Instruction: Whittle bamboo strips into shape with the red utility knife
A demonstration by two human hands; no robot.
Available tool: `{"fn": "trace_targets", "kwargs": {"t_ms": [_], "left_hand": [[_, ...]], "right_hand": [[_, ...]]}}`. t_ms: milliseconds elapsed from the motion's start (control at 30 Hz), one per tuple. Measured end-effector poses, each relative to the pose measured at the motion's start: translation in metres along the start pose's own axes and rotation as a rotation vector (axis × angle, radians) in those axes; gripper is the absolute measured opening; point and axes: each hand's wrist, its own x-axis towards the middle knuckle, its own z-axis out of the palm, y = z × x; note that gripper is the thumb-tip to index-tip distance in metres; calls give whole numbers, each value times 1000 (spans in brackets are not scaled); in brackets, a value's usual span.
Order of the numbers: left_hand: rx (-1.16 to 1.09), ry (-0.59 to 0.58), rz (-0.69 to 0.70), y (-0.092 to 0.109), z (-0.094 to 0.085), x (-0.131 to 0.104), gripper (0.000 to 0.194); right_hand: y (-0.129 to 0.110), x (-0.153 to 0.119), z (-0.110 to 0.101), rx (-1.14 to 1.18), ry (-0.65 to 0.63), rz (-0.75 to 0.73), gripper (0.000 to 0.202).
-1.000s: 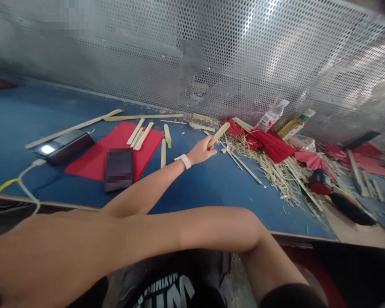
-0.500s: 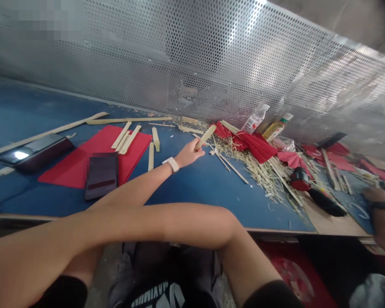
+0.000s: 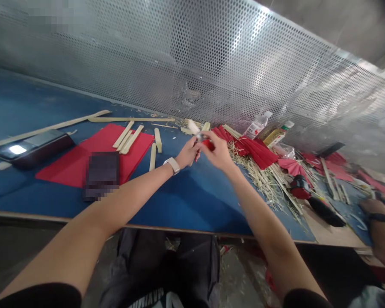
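My left hand (image 3: 188,153), with a pale watch strap on its wrist, is closed around a bamboo strip (image 3: 193,127); its pale, blurred upper end points up and away. Against it my right hand (image 3: 220,152) is closed on a small red tool (image 3: 208,144) with a shiny metal part near the left fingers. Motion blur and the fingers hide the tool's kind. Several short bamboo strips (image 3: 134,139) rest on a red paper sheet (image 3: 83,149) to the left. Two more bamboo pieces (image 3: 152,156) lie on the blue table beside the sheet.
A dark phone (image 3: 102,173) lies partly on the red sheet; a dark device with a light (image 3: 35,147) is further left. Shavings (image 3: 259,177), red folded paper (image 3: 259,152), two bottles (image 3: 277,136) and a power tool (image 3: 300,187) spread rightward. Another person's hand (image 3: 375,207) is at far right.
My right arm has swung from lying across my left arm out to the front right. My right hand now meets my left with the red tool. The strip in my left hand has tilted leftward.
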Motion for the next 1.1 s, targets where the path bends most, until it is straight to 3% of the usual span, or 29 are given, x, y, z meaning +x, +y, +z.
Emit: {"fn": "trace_targets", "kwargs": {"t_ms": [100,200,333,533,867,1100], "left_hand": [[-90,-23,-136,8,1,-1,9],[-144,-21,-210,15,2,-3,11],[-115,-85,-191,13,3,-5,10],[70,-179,-52,3,-1,-7,22],[227,-206,82,1,-2,-5,38],[271,-147,139,-2,2,-3,35]], "right_hand": [[66,-13,-14,-225,92,138,48],[85,-21,-11,-341,-25,128,42],[76,-21,-10,-354,-107,151,47],[66,-23,-21,14,-285,324,53],[70,-21,-26,9,-269,280,70],[65,-21,-31,76,-234,301,74]]}}
